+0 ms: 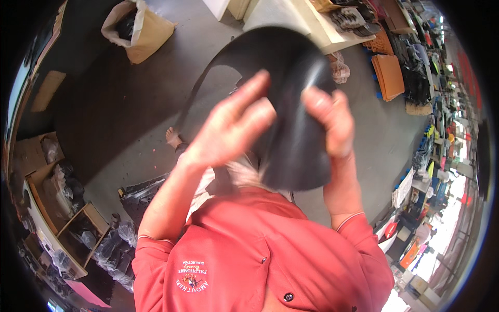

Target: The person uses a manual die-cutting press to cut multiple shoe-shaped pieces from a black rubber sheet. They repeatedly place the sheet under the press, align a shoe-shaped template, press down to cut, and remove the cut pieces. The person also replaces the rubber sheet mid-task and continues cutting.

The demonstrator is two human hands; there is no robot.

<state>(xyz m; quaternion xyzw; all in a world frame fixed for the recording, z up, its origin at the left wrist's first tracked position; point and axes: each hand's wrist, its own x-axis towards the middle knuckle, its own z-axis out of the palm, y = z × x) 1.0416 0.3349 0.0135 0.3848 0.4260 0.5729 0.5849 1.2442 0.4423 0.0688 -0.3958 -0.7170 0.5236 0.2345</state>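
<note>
A large, limp black sheet (299,140), smooth and shiny like leather or rubber, hangs curved in front of my body. Its left part has a wide rounded cutout with a thin strip along the outer edge. At the sheet's right side, my right hand (332,122) has it between thumb and fingers; some of those fingers are hidden. My left hand (234,122) is lifted before the cutout side, blurred by motion, with fingers stretched and apart. Nothing shows in it, and whether it touches the sheet is unclear.
A pale sack (150,39) with dark contents stands on the floor at far left. Beyond the sheet is a pale table (283,18). Wooden compartments (52,192) and plastic-wrapped bundles (117,249) lie at left. Stacked orange pieces (389,78) and crowded goods line the right.
</note>
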